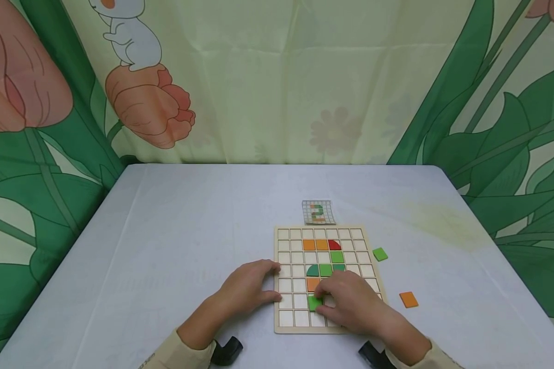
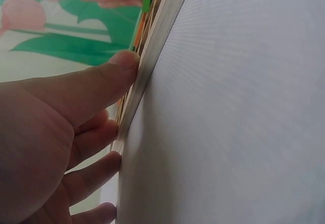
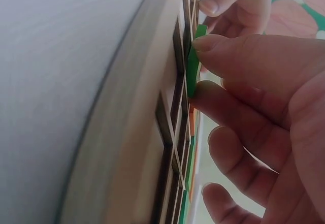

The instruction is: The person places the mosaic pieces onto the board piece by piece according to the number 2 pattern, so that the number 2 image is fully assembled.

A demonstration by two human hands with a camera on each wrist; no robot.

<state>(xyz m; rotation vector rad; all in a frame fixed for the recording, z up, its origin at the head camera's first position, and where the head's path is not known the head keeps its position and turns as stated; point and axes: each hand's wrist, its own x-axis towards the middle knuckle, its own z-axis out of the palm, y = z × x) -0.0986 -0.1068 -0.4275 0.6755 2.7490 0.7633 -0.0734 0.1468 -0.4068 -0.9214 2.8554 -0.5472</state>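
Note:
A wooden grid board [image 1: 300, 330] lies on the table. Its cells hold orange, red, light green and dark green tiles. Thumb and finger of my right hand [image 1: 357, 303] pinch a light green square tile [image 1: 314, 303] over a cell below an orange tile [image 1: 313, 284]. In the right wrist view that green tile [image 3: 193, 64] stands tilted at the grid. My left hand [image 1: 246, 287] touches the board's left edge with spread fingertips; the left wrist view shows the thumb [image 2: 109, 76] against the wooden rim [image 2: 152, 56]. The right hand covers part of the lower right grid.
Behind the board lies a small pattern card [image 1: 319, 212] with a gridded coloured figure. To the board's right are a loose green tile [image 1: 380, 254] and a loose orange tile [image 1: 408, 300]. White cloth [image 1: 189, 220] covers the table, and a printed curtain [image 1: 277, 82] hangs behind.

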